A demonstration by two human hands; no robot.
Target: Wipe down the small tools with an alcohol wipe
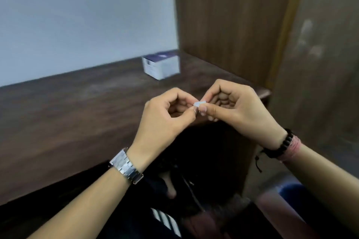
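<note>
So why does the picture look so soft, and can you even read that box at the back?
Head view: the whole frame is smeared, likely by motion; the box print is unreadable; the small white item pinched between left hand and right hand is too blurred to identify; lighting is even, without glare.

A box (160, 66) sits on the table (68, 114), behind both hands.

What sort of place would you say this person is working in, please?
Probably a plain indoor study or work nook: a dark wood-grain desk against a bare pale wall, a wooden side panel, and a small white-and-purple box on the desk.
</note>
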